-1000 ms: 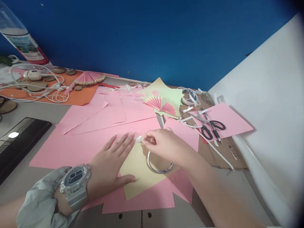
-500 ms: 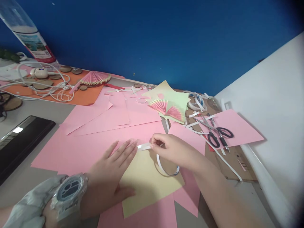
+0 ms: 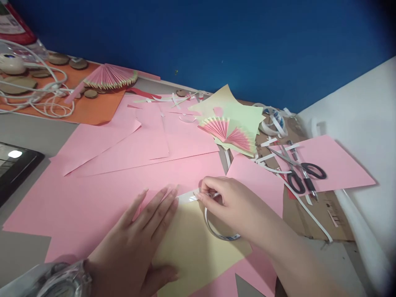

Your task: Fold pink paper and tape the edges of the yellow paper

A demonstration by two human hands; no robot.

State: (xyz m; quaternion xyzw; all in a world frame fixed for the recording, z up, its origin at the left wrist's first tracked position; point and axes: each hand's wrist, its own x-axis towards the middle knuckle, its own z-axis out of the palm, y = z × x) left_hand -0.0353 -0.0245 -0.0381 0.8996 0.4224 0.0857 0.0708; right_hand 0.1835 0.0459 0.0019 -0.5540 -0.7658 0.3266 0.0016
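My left hand lies flat with fingers spread, across pink paper and the left part of a yellow sheet. Its fingertips touch one end of a whitish, shiny strip of tape along the yellow sheet's upper edge. Thumb and forefinger of my right hand pinch the tape's other end. Just below that hand is a thin tape roll with a white and blue rim, partly hidden by it. Whether the strip is fully stuck down cannot be seen.
Scissors and a pen lie on pink paper at right, over cardboard. Pleated paper fans and another tape roll are at the back. White cables and a black device are at left.
My right hand has drawn rightward with the tape and roll, so more strip shows between my hands. The left hand stays flat at the strip's end. My view has shifted.
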